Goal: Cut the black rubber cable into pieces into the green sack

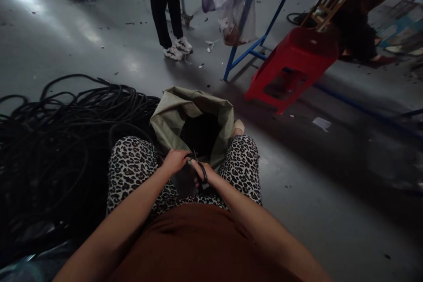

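My right hand (206, 172) is closed on scissors (204, 173) with black handles; their blades point up toward the sack. Just to the left, my left hand (176, 161) pinches a thin black strip (189, 155) close to the blades. Both hands are over the near rim of an open greenish-grey woven sack (167, 125), which stands between my knees. Dark contents (201, 134) lie inside the sack, too dim to make out singly. A large heap of black rubber-like cords (82, 114) lies on the floor to the left, reaching my left knee.
A red plastic stool (297, 61) stands tilted in view at the right, beside a blue metal table frame (246, 59) with clear plastic bags (239, 13) hanging from it. Another person's legs (167, 4) are ahead. Small scraps are scattered over the grey floor (132, 61).
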`<state>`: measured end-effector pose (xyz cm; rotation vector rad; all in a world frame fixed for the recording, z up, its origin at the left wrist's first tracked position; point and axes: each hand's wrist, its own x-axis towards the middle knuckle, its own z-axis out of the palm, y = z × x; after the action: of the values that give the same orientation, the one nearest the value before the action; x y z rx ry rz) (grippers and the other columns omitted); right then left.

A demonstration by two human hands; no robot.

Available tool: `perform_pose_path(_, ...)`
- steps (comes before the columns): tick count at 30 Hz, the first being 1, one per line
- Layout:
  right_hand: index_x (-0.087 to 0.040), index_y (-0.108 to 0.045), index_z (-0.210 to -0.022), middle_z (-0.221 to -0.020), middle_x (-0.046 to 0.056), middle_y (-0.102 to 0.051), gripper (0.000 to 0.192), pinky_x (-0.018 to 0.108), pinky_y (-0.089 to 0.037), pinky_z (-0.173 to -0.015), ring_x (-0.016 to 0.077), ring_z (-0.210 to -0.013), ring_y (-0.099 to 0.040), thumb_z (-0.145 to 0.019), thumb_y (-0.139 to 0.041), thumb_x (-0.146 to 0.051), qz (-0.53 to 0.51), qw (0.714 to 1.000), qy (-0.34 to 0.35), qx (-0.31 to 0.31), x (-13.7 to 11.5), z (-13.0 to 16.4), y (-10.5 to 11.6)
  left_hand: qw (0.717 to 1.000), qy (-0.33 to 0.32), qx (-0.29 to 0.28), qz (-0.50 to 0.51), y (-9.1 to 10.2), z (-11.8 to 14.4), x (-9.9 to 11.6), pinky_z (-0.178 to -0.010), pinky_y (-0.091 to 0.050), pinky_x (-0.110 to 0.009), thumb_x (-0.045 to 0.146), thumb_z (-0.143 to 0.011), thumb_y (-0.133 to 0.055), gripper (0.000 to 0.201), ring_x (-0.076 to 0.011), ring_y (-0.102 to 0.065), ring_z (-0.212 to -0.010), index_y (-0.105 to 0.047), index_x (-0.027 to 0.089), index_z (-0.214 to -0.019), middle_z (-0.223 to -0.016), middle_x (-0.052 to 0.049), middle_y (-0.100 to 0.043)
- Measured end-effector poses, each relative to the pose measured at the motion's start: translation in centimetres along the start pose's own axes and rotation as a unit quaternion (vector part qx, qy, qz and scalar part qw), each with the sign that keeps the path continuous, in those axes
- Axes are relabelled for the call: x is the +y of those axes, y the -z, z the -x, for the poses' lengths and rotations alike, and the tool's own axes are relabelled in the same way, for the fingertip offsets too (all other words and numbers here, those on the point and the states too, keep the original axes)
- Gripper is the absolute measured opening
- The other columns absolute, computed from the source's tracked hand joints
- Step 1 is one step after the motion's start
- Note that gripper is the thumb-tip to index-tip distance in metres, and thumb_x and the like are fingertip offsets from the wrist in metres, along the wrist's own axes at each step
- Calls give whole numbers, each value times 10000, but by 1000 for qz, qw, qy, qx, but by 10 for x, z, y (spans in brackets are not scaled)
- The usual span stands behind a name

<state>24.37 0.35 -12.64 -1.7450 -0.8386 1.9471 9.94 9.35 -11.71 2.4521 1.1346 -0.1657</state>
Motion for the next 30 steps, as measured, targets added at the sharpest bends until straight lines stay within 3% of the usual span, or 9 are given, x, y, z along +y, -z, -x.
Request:
perform_pose_path(8,-134,-575,-987,-430,-18,-513,473,208,-408,-314,139,-301,-514,-904,-357,-545,67,997,14,34,1,-4,0,1000,-5,12,7,-4,-2,-2,-825,-422,-313,304,-856,-487,296,-212,-626,-954,-623,220,-1105,-1045,-55,-691)
perform_pose_path(14,-129,-602,-870,-427,-36,-480,397,180,-375,-332,105,-294,-479,-913,-399,-468,123,988,38,85,-5,-1,1,999,17,26,20,-5,0,-8,-842,-406,-313,315,-846,-501,288,-204,-615,-967,-624,243,-1096,-1035,-45,-691)
perform_pose_path(19,-116,-604,-890,-440,-38,-478,387,188,-368,-324,106,-289,-470,-911,-409,-450,88,989,32,111,-8,1,9,997,51,53,-33,4,7,-9,-868,-361,-353,292,-848,-486,267,-221,-583,-994,-630,242,-1066,-1033,-60,-682)
perform_pose_path(24,-114,-605,-780,-407,-39,-450,356,193,-360,-306,104,-269,-445,-905,-441,-405,85,991,15,107,-9,1,11,996,53,39,-60,7,8,-9,-816,-352,-363,291,-850,-474,273,-229,-594,-946,-635,228,-1061,-987,-70,-686)
perform_pose_path(30,-129,-586,-928,-421,-53,-454,398,195,-383,-301,105,-282,-451,-877,-465,-504,34,995,-8,92,-2,2,9,994,77,53,-62,6,6,-10,-795,-345,-353,315,-853,-473,297,-231,-600,-946,-629,230,-1092,-999,-73,-684)
